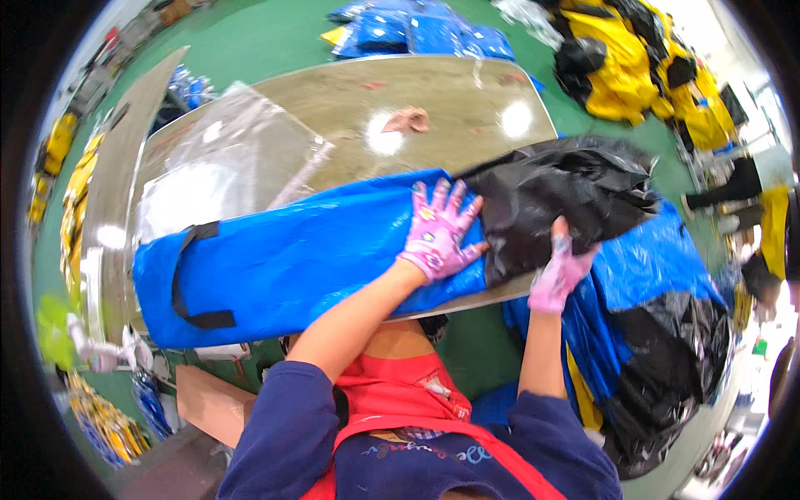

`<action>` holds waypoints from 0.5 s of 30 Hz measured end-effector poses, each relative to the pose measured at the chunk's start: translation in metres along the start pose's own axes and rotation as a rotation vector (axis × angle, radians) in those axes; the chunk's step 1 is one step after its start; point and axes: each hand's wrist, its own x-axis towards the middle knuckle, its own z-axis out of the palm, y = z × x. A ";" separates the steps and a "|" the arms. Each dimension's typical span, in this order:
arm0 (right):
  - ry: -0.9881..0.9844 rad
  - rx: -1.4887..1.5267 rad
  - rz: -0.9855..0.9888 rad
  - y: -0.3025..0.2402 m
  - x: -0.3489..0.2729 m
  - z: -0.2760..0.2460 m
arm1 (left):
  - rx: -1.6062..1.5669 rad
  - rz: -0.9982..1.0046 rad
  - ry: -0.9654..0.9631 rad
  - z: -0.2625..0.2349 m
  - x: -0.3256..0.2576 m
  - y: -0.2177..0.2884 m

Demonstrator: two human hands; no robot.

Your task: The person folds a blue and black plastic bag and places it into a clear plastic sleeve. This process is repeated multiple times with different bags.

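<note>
Pressing down with spread fingers (457,197), the left hand (437,233) lies flat on a long blue bag (300,267) that stretches across the middle of the frame on a shiny desk (467,100). The hand wears a pink patterned glove and is released — nothing is gripped, the palm only pins the blue fabric close to its right end. Just to the right, the right hand (560,273), gloved the same way, is clenched on the lower edge of a crumpled black plastic sheet (575,196) that bulges at the blue bag's right end and hangs over the desk's right edge.

Judging from how things lie, the blue bag looks mostly smoothed out: its left part is flat, with a black strap (190,283) looped at the left end. The black sheet still stands bunched and loose, so the right end seems to be the part left to deal with — whether the black plastic goes in or comes out cannot be told.

A clear plastic sheet (225,158) lies on the desk at the upper left. Along the top edge a stack of blue packs (417,29) rests on the green floor (267,33), yellow garments (633,71) are piled at the upper right, and more blue and black material (658,333) is heaped at the lower right.
</note>
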 end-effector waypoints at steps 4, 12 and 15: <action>-0.710 -0.405 -1.085 -0.052 -0.101 0.055 | -0.085 -0.085 -0.230 0.015 -0.041 -0.022; -0.787 -0.588 -1.202 -0.027 -0.110 0.067 | 0.275 -0.128 -0.208 -0.097 -0.177 -0.058; -0.871 -0.618 -1.291 -0.051 -0.145 0.075 | -0.029 -0.128 -0.015 -0.074 -0.207 -0.092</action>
